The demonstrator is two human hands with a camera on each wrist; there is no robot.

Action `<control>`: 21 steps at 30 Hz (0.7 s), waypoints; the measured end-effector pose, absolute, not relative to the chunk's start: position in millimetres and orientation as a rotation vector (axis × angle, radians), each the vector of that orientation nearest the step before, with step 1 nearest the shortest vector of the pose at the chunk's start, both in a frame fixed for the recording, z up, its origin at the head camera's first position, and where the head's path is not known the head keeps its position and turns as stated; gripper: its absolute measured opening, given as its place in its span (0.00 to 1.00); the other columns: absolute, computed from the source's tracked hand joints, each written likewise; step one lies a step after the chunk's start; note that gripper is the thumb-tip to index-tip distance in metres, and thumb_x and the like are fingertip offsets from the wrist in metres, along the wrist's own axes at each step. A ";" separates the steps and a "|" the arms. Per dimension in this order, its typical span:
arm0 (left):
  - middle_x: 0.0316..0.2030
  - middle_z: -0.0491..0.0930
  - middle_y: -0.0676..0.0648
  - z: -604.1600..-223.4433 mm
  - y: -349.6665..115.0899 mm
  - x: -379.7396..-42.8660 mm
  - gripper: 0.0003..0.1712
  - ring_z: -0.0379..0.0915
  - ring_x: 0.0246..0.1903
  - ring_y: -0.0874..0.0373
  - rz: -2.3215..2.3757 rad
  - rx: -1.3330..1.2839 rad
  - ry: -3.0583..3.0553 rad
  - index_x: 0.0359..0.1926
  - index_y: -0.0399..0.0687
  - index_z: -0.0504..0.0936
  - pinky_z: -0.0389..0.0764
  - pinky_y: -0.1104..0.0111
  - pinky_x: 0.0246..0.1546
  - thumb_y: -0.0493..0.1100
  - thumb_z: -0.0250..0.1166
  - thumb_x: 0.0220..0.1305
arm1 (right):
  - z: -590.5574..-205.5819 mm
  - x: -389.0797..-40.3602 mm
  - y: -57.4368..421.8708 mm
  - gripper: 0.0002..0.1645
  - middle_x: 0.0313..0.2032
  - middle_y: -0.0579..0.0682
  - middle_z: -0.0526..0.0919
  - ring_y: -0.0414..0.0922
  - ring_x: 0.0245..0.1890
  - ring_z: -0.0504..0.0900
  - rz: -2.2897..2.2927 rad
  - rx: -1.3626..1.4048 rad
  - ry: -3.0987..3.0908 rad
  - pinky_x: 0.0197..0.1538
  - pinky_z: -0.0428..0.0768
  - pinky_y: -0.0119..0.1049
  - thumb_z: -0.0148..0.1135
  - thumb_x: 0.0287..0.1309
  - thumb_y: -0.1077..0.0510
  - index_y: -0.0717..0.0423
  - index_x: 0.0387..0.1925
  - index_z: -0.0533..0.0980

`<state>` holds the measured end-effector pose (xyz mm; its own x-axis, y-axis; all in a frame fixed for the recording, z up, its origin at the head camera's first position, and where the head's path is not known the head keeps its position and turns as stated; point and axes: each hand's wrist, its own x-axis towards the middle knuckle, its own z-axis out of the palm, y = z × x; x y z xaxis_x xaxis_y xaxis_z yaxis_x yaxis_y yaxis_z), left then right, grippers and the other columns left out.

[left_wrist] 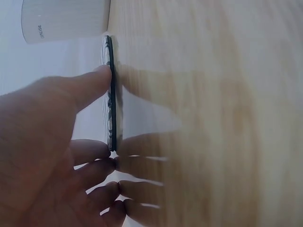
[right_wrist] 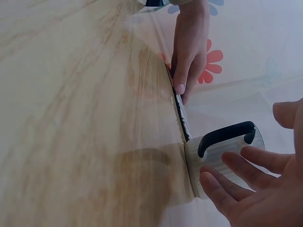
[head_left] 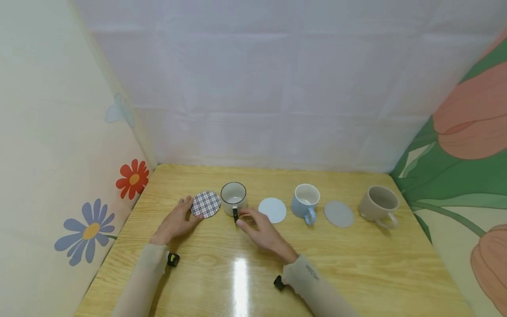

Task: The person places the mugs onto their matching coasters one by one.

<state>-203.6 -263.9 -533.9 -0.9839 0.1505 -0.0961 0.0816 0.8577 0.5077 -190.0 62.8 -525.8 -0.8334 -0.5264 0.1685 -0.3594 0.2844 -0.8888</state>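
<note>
A round plaid coaster (head_left: 207,204) lies on the table's left side. My left hand (head_left: 176,223) holds it by the rim, thumb on the near edge and fingers at the left; its dark, thin edge shows in the left wrist view. Just right of the coaster stands an upright white mug (head_left: 228,208) with a dark rim, its black handle (right_wrist: 226,135) facing me. Beside that handle is my right hand (head_left: 263,231), fingers loosely extended near the mug's side and thumb apart from it. Whether any right fingertip touches the mug, I cannot tell.
Further right, in a row, are a pale blue round coaster (head_left: 272,210), a blue mug (head_left: 302,206), a grey round coaster (head_left: 339,214) and a taupe mug (head_left: 369,211). Both mugs stand upright. Fabric walls (head_left: 261,141) border the wooden table (head_left: 348,268) at the back and sides.
</note>
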 end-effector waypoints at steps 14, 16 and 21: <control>0.82 0.49 0.28 -535.5 -264.6 -203.6 0.48 0.40 0.81 0.25 0.791 0.197 2.905 0.81 0.28 0.55 0.48 0.35 0.81 0.54 0.65 0.78 | -533.7 -189.9 53.0 0.24 0.65 0.62 0.83 0.59 0.64 0.84 -1.581 -0.727 2.377 0.68 0.82 0.59 0.55 0.81 0.48 0.60 0.66 0.78; 0.82 0.50 0.28 -535.8 -264.7 -203.7 0.48 0.40 0.81 0.25 0.790 0.202 2.911 0.81 0.27 0.55 0.49 0.35 0.81 0.54 0.65 0.78 | -534.7 -188.9 50.4 0.24 0.63 0.61 0.84 0.59 0.64 0.83 -1.594 -0.716 2.375 0.68 0.81 0.60 0.55 0.82 0.48 0.60 0.64 0.79; 0.82 0.49 0.28 -534.3 -264.0 -203.3 0.48 0.40 0.81 0.25 0.801 0.194 2.909 0.81 0.27 0.55 0.49 0.35 0.81 0.54 0.66 0.77 | -536.2 -187.5 44.7 0.23 0.59 0.60 0.87 0.57 0.62 0.84 -1.626 -0.707 2.359 0.68 0.81 0.56 0.54 0.82 0.50 0.63 0.61 0.80</control>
